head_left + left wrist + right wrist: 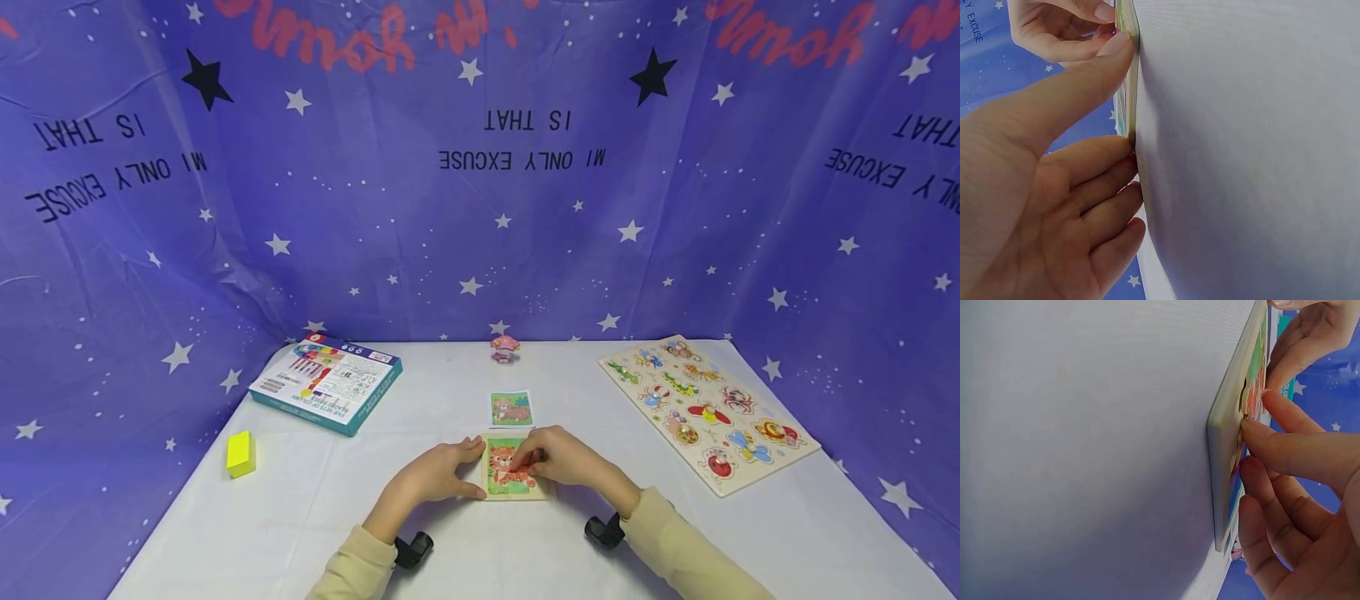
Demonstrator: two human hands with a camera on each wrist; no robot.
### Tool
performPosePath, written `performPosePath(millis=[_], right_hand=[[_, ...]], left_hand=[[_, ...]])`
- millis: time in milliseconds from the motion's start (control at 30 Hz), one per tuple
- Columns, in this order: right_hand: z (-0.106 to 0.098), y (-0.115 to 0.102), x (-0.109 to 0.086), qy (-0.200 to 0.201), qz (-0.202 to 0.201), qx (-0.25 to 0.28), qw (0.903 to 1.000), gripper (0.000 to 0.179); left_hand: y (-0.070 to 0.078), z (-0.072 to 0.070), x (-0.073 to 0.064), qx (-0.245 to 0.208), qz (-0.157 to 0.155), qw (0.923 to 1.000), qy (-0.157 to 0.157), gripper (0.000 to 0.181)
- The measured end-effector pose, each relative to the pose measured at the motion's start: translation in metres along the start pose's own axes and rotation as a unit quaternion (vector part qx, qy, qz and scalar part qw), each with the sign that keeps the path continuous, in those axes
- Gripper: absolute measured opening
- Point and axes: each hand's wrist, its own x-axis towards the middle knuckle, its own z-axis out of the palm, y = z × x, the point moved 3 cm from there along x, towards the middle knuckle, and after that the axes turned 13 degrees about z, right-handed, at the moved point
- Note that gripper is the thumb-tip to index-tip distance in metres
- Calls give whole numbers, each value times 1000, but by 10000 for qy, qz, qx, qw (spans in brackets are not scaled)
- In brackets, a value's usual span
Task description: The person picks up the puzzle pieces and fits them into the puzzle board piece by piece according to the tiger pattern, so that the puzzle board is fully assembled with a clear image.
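Note:
A small wooden jigsaw board [497, 493] with an orange tiger-like animal on green lies in front of me. My left hand [441, 473] rests at its left edge, thumb near the close corner and fairly straight fingertips by the far corner. Over the picture, my right hand [564, 457] pinches a jigsaw piece [1245, 400] between thumb and index finger, low against the board. The piece is mostly hidden by these fingers. In the right wrist view, the other right fingers curl loosely beside the board's edge. A picture card [512, 409] with a similar animal lies just beyond the board.
At the left are a boxed bead set [330, 382] and a yellow block [241, 454]. A small pink figurine [505, 349] stands at the back. On the right lies a larger wooden insect puzzle [701, 408]. A purple starry cloth [480, 250] surrounds the white table [300, 517].

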Motion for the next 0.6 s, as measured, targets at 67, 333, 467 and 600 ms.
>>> performPosePath(millis=[67,333,467,600], right_hand=[[0,0,0,6,22,27,10000,28],[0,-3,0,-2,45,76,10000,28],[0,-2,0,-73,43,87,9999,28],[0,-2,0,-161,-41,58,9998,23]], left_hand=[[1,0,0,9,28,10000,10,79],[1,-1,0,40,34,10000,17,79],[2,-1,0,38,30,10000,26,79],[2,-1,0,36,45,10000,26,79]])
